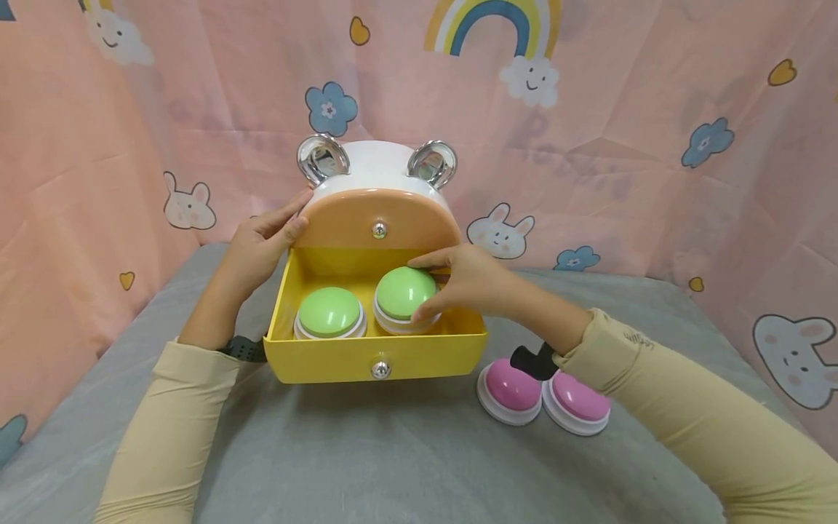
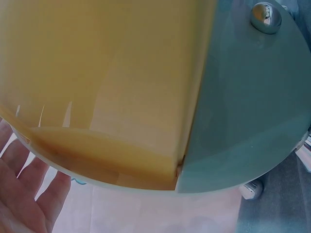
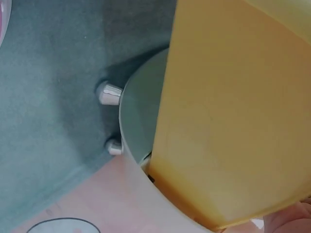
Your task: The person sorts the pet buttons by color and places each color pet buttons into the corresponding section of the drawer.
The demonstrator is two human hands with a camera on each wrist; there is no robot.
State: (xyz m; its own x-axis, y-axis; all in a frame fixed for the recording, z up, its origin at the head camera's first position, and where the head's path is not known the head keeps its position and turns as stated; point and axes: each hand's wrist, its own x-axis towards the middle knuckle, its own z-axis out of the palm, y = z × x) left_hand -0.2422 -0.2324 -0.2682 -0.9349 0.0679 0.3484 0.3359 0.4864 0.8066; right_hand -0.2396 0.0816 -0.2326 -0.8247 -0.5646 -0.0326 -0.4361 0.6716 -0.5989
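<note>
Gripping a glossy light-green domed button with a white round base [image 1: 401, 291]: right hand [image 1: 474, 287], thumb and fingers clamped on its right side. Position: right half of a yellow plastic drawer [image 1: 321, 362]; contact with the drawer floor cannot be told. Dome points up, tilted slightly toward the viewer; outline circular, equally broad each way. Drawer: pulled out, long axis left to right, chrome ball knob [image 1: 380, 370] facing the viewer. Second green domed button [image 1: 329, 311]: drawer's left half, dome up. Left hand [image 1: 258, 244]: fingers apart, resting against the left side of a rounded white cabinet with chrome ears [image 1: 376, 164]. Two pink domed buttons with white bases [image 1: 513, 386]: side by side on grey cloth [image 1: 366, 451], right of the drawer.
</note>
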